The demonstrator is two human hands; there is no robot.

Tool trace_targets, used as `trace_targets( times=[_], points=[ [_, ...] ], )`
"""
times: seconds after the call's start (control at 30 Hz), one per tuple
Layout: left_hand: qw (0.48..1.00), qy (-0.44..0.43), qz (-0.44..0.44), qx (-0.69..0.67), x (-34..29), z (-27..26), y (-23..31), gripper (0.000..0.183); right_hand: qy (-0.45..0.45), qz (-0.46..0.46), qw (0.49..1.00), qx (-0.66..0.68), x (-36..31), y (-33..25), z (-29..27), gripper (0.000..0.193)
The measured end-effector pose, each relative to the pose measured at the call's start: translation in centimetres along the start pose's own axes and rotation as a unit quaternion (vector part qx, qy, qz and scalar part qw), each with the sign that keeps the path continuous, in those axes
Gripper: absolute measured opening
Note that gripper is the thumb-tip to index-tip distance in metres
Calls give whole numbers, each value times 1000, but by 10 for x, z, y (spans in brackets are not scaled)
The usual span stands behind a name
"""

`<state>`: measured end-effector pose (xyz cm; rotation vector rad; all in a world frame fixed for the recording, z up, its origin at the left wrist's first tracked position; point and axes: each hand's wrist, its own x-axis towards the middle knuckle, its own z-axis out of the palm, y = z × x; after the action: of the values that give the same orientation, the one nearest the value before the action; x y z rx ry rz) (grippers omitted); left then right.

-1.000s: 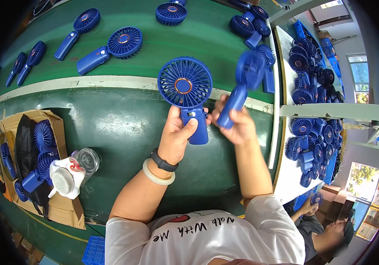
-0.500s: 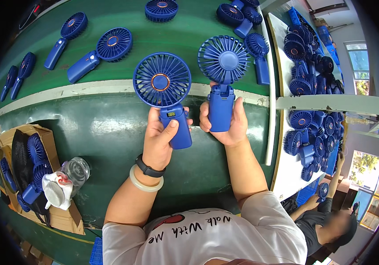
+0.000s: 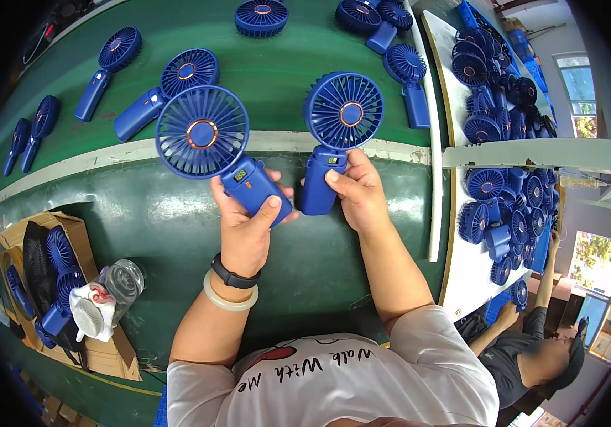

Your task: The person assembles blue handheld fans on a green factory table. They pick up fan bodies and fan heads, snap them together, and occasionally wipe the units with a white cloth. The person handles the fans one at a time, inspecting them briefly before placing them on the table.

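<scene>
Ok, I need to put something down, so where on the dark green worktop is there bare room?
The worktop is bare between the left forearm and right forearm, below the held fans, and between the clear container and left forearm. It is crowded on the cardboard at left and the white table at right, both bearing more blue fans.

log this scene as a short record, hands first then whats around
left hand: holds blue handheld fan, display lit
right hand: holds second blue fan, display lit
left wrist: dark band, pale bangle
far green surface: more blue fans
left side: cardboard box, clear jar
right side: white table bearing fans, co-worker
</scene>
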<state>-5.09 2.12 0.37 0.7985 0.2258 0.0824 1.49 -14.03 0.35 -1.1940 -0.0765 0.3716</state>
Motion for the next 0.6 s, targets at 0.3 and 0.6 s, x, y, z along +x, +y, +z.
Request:
trace_targets(
  times=[0.3,0.6],
  points=[
    [994,-63,-65,59,-2,-3,3,35,-3,2,1000,8,2,3,-4,39],
    [995,-51,-40,78,-1,0,-2,25,3,9,1000,23,1,0,-3,35]
  ],
)
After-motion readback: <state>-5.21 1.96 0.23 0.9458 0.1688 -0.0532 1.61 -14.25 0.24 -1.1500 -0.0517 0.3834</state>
